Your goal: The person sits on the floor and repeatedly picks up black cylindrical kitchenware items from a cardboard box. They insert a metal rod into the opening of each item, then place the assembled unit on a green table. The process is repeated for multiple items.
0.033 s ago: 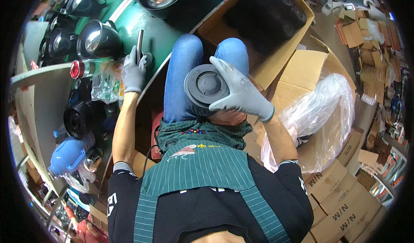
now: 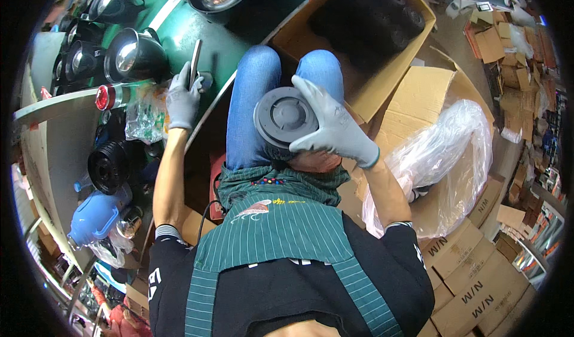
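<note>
My right hand (image 2: 338, 124), in a grey glove, spreads its thumb and fingers around the rim of a dark grey round piece (image 2: 287, 117). This piece has a raised ring and a domed centre, and lies over my lap between the thighs. What is under it is mostly hidden. At the left, my gloved left hand (image 2: 183, 101) is closed on a slim silver metal bar (image 2: 196, 59) that sticks up past the fingers, at the edge of the green tabletop (image 2: 197, 29). A small round end shows beside the fingers.
Black pots with shiny insides (image 2: 134, 56) stand on the green table. A large carton (image 2: 359, 107) with dark items is ahead; an opened carton (image 2: 415, 95) with clear plastic (image 2: 445, 151) lies right. A blue jug (image 2: 95, 217) and stacked black discs (image 2: 107, 166) sit left.
</note>
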`<state>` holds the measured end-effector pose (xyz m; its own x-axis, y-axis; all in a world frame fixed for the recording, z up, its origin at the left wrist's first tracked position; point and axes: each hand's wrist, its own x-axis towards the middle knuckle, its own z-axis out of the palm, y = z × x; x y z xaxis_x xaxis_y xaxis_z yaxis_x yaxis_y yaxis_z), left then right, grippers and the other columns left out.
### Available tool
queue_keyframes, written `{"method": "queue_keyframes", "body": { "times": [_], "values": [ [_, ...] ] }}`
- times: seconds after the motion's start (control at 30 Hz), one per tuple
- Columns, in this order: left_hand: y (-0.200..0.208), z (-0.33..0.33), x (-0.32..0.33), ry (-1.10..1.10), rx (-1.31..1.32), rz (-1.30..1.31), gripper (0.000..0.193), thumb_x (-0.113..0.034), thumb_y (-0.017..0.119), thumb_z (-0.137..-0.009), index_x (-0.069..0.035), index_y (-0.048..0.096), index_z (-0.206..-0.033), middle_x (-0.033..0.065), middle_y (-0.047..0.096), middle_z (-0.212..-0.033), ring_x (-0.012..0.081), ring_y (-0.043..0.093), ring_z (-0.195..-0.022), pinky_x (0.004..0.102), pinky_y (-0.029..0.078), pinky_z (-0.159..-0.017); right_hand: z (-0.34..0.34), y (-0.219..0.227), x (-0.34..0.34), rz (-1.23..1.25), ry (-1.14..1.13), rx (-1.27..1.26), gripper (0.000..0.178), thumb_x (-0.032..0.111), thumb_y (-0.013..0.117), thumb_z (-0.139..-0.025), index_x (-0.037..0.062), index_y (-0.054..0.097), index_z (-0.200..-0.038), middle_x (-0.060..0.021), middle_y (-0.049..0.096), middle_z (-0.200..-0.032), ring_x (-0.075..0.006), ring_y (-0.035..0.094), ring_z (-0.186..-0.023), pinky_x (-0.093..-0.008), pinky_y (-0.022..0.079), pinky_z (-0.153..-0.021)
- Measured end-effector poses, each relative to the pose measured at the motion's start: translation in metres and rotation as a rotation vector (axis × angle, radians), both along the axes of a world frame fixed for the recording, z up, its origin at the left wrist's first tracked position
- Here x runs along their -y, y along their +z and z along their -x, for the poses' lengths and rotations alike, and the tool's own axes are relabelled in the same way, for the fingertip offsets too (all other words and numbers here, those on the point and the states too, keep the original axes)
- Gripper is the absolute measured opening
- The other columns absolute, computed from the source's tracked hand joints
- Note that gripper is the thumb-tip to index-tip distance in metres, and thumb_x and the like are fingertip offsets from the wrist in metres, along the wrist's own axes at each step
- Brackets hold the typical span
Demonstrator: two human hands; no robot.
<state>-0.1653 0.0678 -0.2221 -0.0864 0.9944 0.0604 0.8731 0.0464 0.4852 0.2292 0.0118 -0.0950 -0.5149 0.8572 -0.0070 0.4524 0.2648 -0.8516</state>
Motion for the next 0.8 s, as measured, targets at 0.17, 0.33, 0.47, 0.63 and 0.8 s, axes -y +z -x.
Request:
{"method": "queue_keyframes", "body": {
  "times": [0.17, 0.33, 0.47, 0.63, 0.8],
  "values": [
    [0.134, -0.067, -0.004, -0.379, 0.536, 0.137, 0.060, -0.009, 0.081, -0.097, -0.002, 0.061, -0.153, 0.0145, 0.074, -0.138, 0.0205, 0.071, -0.124, 0.0376, 0.058, -0.108, -0.019, -0.034, -0.035, 0.326, 0.013, -0.334, 0.137, 0.024, 0.104, -0.063, 0.0070, 0.026, -0.174, -0.0172, 0.044, -0.171, -0.0255, 0.048, -0.154, -0.0395, 0.036, -0.129],
    [0.197, -0.116, -0.012, -0.690, 0.543, 0.369, 0.058, -0.011, 0.088, -0.086, -0.004, 0.069, -0.140, 0.0195, 0.080, -0.115, 0.0261, 0.079, -0.102, 0.0394, 0.063, -0.093, 0.005, -0.035, -0.016, 0.269, 0.055, -0.526, 0.155, 0.027, 0.106, -0.058, 0.0086, 0.007, -0.177, -0.0189, 0.036, -0.175, -0.0307, 0.039, -0.159, -0.0440, 0.031, -0.132],
    [0.214, -0.127, -0.001, -0.816, 0.303, 0.336, 0.055, -0.008, 0.081, -0.089, -0.007, 0.068, -0.143, 0.0226, 0.077, -0.111, 0.0377, 0.077, -0.099, 0.0434, 0.061, -0.089, 0.013, -0.047, 0.002, 0.703, -0.250, -1.102, 0.146, 0.040, 0.099, -0.074, 0.0069, -0.001, -0.176, -0.0262, 0.034, -0.173, -0.0371, 0.040, -0.158, -0.0480, 0.034, -0.131],
    [0.225, -0.153, 0.047, -0.735, 0.072, 0.221, 0.068, -0.013, 0.072, -0.097, -0.003, 0.048, -0.159, 0.0228, 0.070, -0.113, 0.0413, 0.074, -0.097, 0.0491, 0.059, -0.086, 0.021, -0.040, -0.029, 0.544, -0.128, -1.230, 0.070, 0.056, 0.052, -0.113, 0.0068, 0.046, -0.163, -0.0210, 0.066, -0.144, -0.0296, 0.071, -0.124, -0.0445, 0.057, -0.110],
    [0.237, -0.195, 0.104, -0.591, -0.160, 0.155, 0.106, -0.042, 0.082, -0.089, 0.012, 0.029, -0.164, 0.0356, 0.049, -0.152, 0.0524, 0.049, -0.141, 0.0598, 0.036, -0.120, 0.048, -0.072, -0.057, 0.632, 0.140, -1.173, 0.046, 0.033, 0.058, -0.114, -0.0022, 0.066, -0.143, -0.0067, 0.078, -0.107, -0.0124, 0.074, -0.091, -0.0271, 0.061, -0.080]
  ]
}}
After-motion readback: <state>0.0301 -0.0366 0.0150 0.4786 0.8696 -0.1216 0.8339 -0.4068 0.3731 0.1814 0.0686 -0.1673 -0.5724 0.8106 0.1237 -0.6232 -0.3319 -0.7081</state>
